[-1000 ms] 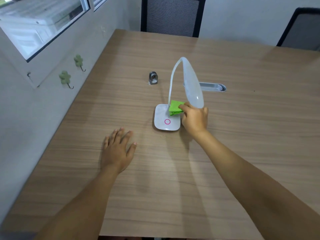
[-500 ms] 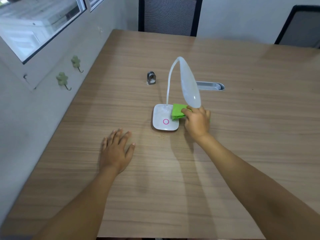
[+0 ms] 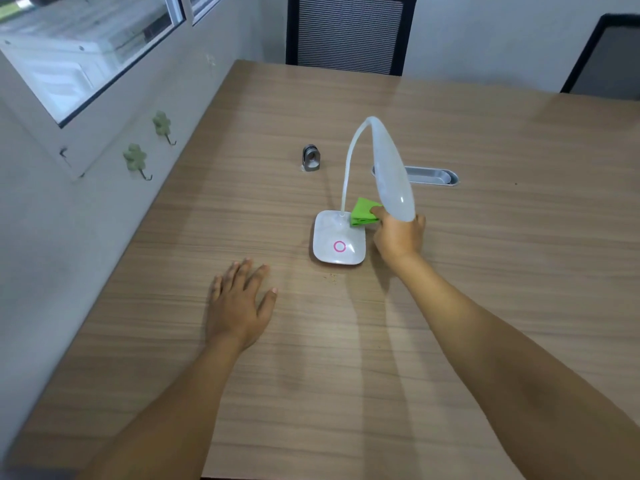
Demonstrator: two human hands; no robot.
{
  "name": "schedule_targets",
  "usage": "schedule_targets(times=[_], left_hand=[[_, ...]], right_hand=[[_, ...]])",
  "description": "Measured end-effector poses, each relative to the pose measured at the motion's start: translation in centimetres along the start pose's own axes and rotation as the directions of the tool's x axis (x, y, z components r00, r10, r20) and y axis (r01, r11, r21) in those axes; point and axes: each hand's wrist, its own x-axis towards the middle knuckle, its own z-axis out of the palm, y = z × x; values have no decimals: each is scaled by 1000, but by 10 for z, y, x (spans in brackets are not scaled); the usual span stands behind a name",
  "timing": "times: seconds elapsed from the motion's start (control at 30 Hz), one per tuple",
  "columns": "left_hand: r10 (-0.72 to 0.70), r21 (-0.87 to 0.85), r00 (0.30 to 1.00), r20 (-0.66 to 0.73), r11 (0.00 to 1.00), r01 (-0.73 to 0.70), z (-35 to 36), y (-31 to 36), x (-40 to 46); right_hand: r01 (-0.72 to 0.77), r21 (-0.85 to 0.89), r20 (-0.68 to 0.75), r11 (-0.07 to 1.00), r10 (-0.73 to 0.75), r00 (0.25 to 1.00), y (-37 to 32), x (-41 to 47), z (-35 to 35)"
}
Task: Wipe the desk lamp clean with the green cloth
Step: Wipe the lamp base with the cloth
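A white desk lamp (image 3: 339, 242) stands mid-table, with a square base bearing a pink ring, a thin bent neck and a long head drooping toward me. My right hand (image 3: 398, 237) sits just right of the base, under the lamp head, and grips a folded green cloth (image 3: 362, 213). The cloth rests against the base's far right corner. The lamp head hides part of my fingers. Flat on the wooden table (image 3: 485, 271), fingers spread, lies my left hand (image 3: 239, 303), holding nothing, to the near left of the lamp.
A small grey metal object (image 3: 311, 158) stands behind the lamp to the left. A grey cable slot (image 3: 429, 175) is set into the table behind the lamp. The wall with two green hooks (image 3: 135, 160) runs along the left. Two chairs (image 3: 346, 29) stand at the far edge.
My right hand has slid the green cloth from the top of the base toward its far right corner. My left hand has stayed flat on the table.
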Motion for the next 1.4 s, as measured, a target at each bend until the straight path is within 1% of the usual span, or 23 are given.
schedule_targets(times=[0.1, 0.17, 0.27, 0.3, 0.33, 0.4, 0.43, 0.47, 0.5, 0.57, 0.63, 0.7, 0.83, 0.93, 1.03, 1.07, 1.2, 1.23, 1.27, 1.3, 1.33, 1.37, 1.4], left_hand=[[-6, -4, 1000, -15, 1000, 6, 0, 0, 0], [-2, -2, 1000, -16, 1000, 2, 0, 1, 0], [6, 5, 1000, -20, 1000, -6, 0, 1, 0], [7, 8, 1000, -22, 1000, -7, 0, 1, 0], [6, 10, 1000, -22, 1000, -6, 0, 1, 0], [1, 10, 1000, -20, 1000, -1, 0, 1, 0], [1, 10, 1000, -20, 1000, 0, 0, 1, 0], [1, 11, 1000, -17, 1000, -1, 0, 1, 0], [2, 11, 1000, -15, 1000, -2, 0, 1, 0], [4, 7, 1000, -15, 1000, -4, 0, 1, 0], [8, 9, 1000, -21, 1000, -8, 0, 1, -1], [8, 12, 1000, -29, 1000, -7, -1, 1, -1], [9, 9, 1000, -29, 1000, -9, -1, 1, 0], [10, -9, 1000, -2, 1000, -10, -2, 0, 0], [12, -55, 1000, 10, 998, -11, -3, 1, -1], [11, -56, 1000, 9, 998, -10, -4, 1, -1], [-3, -34, 1000, -24, 999, 2, -2, 3, -1], [-4, -32, 1000, -25, 999, 3, -1, 3, -1], [-4, -29, 1000, -27, 1000, 3, -1, 3, -1], [-3, -28, 1000, -29, 1000, 2, 0, 3, -1], [-2, -28, 1000, -31, 1000, 1, -1, 3, -1], [1, -30, 1000, -31, 1000, -2, -1, 3, -1], [5, -32, 1000, -27, 999, -6, -1, 3, -1]], right_hand=[[-62, 48, 110, 997, 56, 992, -2, 15, 22], [-50, 24, 131, 998, 46, 990, 6, 12, 30], [8, -74, 60, 997, -4, 998, 17, -5, 17], [-6, -77, 34, 997, 9, 999, 21, -9, 12], [-29, -69, -8, 997, 29, 1000, 23, -12, 9], [-18, -43, -150, 999, 11, 989, 19, -25, 2], [31, -21, -177, 999, -34, 984, 13, -34, 1], [125, -51, -218, 991, -134, 967, 5, -42, 3], [195, -88, -221, 977, -210, 952, -4, -48, 6], [239, -118, -145, 964, -255, 956, -28, -52, 7], [220, -142, -64, 965, -231, 971, -51, -47, 11], [213, -138, 59, 967, -207, 977, -69, -45, 19], [285, -141, 102, 948, -272, 957, -97, -55, 34], [337, -95, 39, 937, -335, 941, -118, -53, 38], [378, -50, -75, 924, -381, 922, -131, -35, 28], [371, -59, -108, 927, -375, 921, -131, -26, 23], [236, -208, -108, 949, -262, 959, -122, -6, 18], [180, -238, -66, 954, -201, 977, -118, -7, 18], [140, -255, 49, 957, -132, 990, -118, -10, 18], [153, -255, 198, 955, -104, 975, -119, -15, 21], [185, -202, 237, 962, -135, 962, -118, -18, 25], [149, -93, 267, 984, -119, 956, -118, -22, 27], [123, -48, 290, 991, -104, 951, -120, -27, 28]])
